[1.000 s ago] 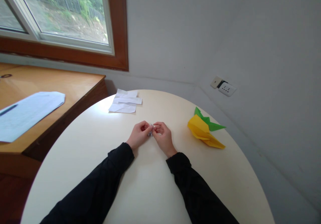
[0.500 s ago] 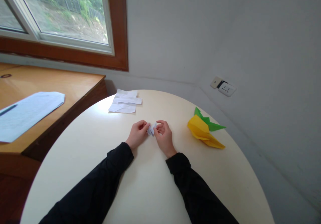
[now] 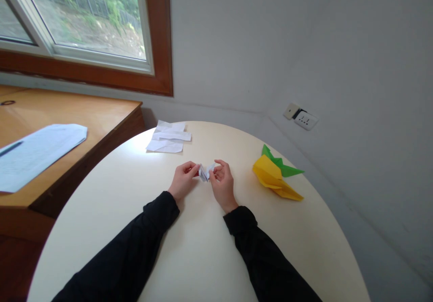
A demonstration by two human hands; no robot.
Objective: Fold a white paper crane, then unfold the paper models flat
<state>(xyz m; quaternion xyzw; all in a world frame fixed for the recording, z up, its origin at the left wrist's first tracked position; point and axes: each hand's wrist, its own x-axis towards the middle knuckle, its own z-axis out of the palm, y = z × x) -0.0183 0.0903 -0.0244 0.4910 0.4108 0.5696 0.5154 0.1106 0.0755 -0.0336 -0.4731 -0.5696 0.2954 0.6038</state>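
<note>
white folded paper [image 3: 204, 173] sits between both hands, near the middle of the round table [image 3: 203, 252]. the left hand [image 3: 183, 180] pinches its left edge, thumb and forefinger nearly closed; the right hand [image 3: 223, 182] has its right edge at the thumb, fingers loosely curled, forefinger lifted. light, even pressure at the edges should serve best, since a hard tug could tear it. loose sheets [image 3: 165, 146] lie far left, a yellow paper shape [image 3: 269, 171] right.

Sheets [image 3: 166, 146] lie at the table's [image 3: 196, 257] rear left, origami [image 3: 269, 170] at right, paper piece [image 3: 203, 174] between left hand [image 3: 183, 181] and right hand [image 3: 223, 185].
</note>
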